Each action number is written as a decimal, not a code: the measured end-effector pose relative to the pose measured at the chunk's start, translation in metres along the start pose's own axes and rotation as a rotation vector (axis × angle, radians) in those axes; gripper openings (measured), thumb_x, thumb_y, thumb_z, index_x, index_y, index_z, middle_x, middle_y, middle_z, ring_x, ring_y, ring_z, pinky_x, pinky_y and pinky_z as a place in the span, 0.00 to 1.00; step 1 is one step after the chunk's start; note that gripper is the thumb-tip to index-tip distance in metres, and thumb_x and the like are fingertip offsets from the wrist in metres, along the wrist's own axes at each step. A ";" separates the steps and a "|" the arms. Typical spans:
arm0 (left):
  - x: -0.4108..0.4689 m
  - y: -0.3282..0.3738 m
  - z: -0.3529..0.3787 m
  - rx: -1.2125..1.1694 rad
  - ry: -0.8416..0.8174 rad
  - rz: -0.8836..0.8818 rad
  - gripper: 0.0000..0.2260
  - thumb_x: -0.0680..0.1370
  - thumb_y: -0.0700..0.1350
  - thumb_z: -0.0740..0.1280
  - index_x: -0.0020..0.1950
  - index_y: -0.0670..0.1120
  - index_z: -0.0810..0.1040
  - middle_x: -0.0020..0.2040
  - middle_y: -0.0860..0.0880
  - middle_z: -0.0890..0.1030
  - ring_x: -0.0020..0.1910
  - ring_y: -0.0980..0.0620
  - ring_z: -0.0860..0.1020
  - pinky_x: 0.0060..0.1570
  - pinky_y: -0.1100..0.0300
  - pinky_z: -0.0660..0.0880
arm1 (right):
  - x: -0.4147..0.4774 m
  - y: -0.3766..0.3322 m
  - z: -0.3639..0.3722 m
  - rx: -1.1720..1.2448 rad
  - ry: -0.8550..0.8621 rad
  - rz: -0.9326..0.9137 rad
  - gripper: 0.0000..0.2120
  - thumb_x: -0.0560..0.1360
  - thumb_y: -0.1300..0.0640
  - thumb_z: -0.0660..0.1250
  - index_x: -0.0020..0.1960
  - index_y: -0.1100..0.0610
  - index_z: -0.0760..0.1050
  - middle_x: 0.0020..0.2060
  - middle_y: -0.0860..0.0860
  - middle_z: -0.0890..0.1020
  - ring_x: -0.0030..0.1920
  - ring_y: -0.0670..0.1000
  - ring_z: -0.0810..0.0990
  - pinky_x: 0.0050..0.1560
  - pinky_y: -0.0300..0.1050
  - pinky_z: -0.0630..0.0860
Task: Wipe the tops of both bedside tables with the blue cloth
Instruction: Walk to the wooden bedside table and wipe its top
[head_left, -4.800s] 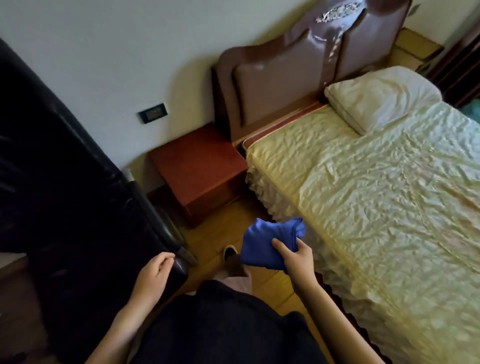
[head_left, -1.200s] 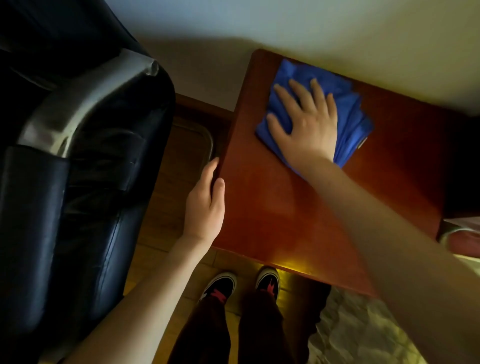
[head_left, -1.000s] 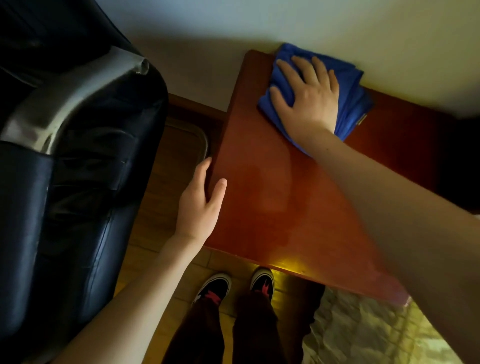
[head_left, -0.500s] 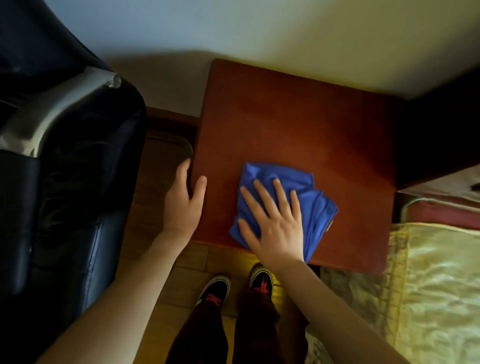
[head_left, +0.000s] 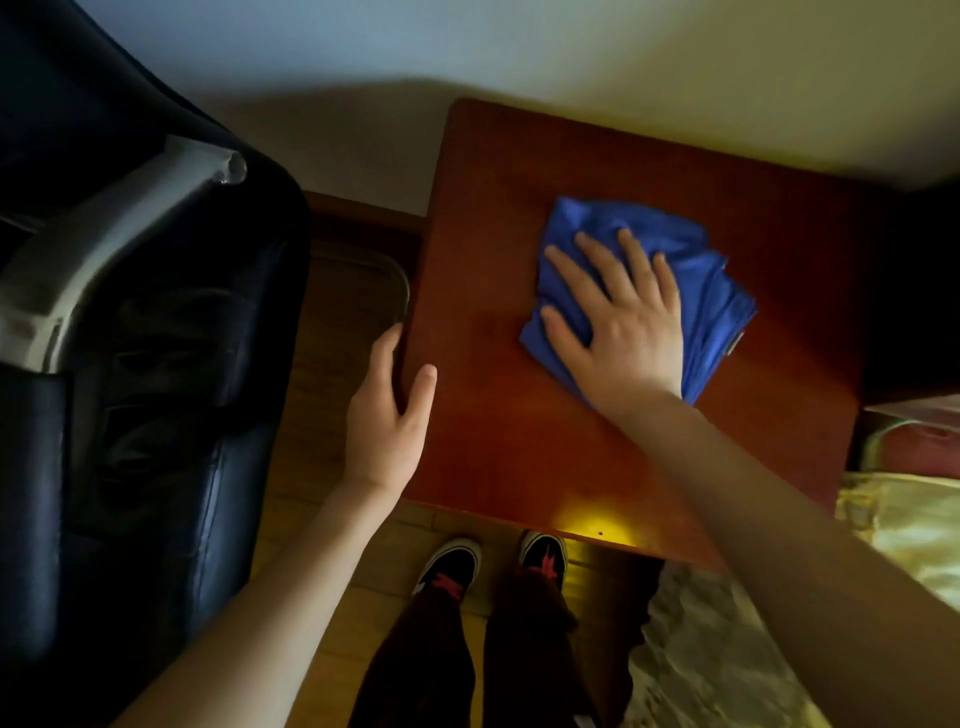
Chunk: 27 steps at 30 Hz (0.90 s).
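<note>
I look straight down on a reddish-brown wooden bedside table (head_left: 519, 457) standing against a pale wall. The crumpled blue cloth (head_left: 711, 291) lies on the middle of its top. My right hand (head_left: 618, 322) presses flat on the cloth with fingers spread toward the upper left. My left hand (head_left: 389, 415) grips the table's left edge, thumb on the top, fingers down the side. The second bedside table is out of view.
A black leather armchair (head_left: 156, 389) with a silver armrest fills the left. A strip of wooden floor (head_left: 343, 322) runs between chair and table. The bed with its cream frilled cover (head_left: 904, 530) touches the table's right side. My shoes (head_left: 452, 566) stand at the table's front.
My right hand has pushed the cloth from the table's front edge away to the middle of the top. Earlier it wiped the back left corner. My left hand stays on the left edge.
</note>
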<state>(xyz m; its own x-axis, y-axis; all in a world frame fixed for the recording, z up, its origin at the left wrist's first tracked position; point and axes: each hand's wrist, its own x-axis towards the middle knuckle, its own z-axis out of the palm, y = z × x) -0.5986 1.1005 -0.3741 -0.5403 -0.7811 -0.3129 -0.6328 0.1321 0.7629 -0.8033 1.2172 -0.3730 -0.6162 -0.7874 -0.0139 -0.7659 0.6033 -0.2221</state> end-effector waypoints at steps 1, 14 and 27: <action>0.000 0.000 0.000 0.005 0.005 0.003 0.21 0.81 0.49 0.62 0.74 0.50 0.65 0.62 0.58 0.75 0.54 0.64 0.75 0.50 0.80 0.69 | 0.019 0.006 -0.001 -0.004 0.021 0.018 0.25 0.79 0.40 0.55 0.74 0.44 0.65 0.73 0.48 0.69 0.77 0.56 0.59 0.75 0.57 0.54; 0.000 -0.002 0.003 0.049 0.001 0.011 0.22 0.81 0.50 0.60 0.74 0.49 0.64 0.63 0.51 0.77 0.56 0.55 0.76 0.51 0.64 0.73 | 0.064 0.025 -0.007 0.004 0.043 0.088 0.26 0.78 0.38 0.53 0.73 0.44 0.66 0.73 0.48 0.69 0.76 0.57 0.60 0.75 0.58 0.53; -0.005 0.007 0.002 0.043 -0.038 -0.023 0.21 0.82 0.52 0.57 0.75 0.52 0.61 0.61 0.52 0.77 0.48 0.62 0.76 0.43 0.70 0.72 | -0.129 0.001 -0.004 0.014 -0.013 0.025 0.25 0.77 0.42 0.61 0.73 0.46 0.67 0.72 0.48 0.71 0.76 0.56 0.60 0.75 0.60 0.57</action>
<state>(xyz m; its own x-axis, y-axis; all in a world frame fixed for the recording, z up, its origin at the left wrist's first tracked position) -0.6017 1.1066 -0.3680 -0.5456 -0.7604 -0.3523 -0.6684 0.1412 0.7303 -0.7257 1.3197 -0.3674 -0.6326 -0.7739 -0.0317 -0.7478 0.6209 -0.2350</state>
